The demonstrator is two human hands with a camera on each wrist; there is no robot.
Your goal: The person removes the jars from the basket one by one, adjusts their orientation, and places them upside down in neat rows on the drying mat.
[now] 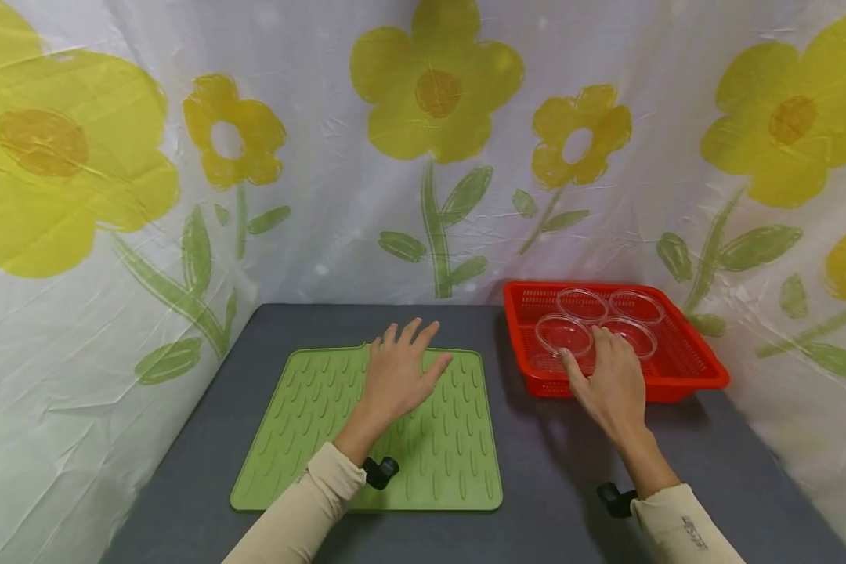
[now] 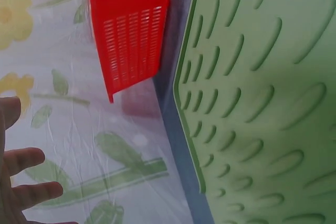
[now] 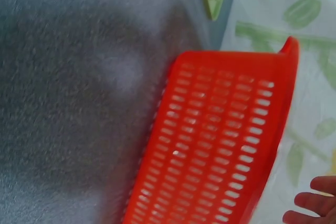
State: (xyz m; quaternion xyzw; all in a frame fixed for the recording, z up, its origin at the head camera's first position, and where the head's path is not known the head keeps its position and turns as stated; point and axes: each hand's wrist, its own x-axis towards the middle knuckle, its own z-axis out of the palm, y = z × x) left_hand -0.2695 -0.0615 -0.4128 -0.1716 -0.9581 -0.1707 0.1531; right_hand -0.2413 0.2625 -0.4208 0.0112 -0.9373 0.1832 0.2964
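Note:
My left hand (image 1: 403, 362) lies flat, fingers spread, over the far middle of a green ribbed mat (image 1: 310, 423). In the left wrist view its fingers (image 2: 23, 182) are straight beside the mat (image 2: 262, 103). My right hand (image 1: 601, 368) reaches over the near rim of a red slotted basket (image 1: 684, 364), fingers extended and holding nothing. Inside the basket sit several clear round dishes (image 1: 582, 304). The fingertips lie at the two nearest dishes (image 1: 557, 330); contact cannot be told. The right wrist view shows the basket's wall (image 3: 220, 145) and my fingertips (image 3: 315, 203).
A dark grey table (image 1: 550, 470) carries the mat on the left and the basket at the back right. A white cloth printed with yellow flowers (image 1: 437, 86) closes in the back and both sides. Bare table lies between mat and basket.

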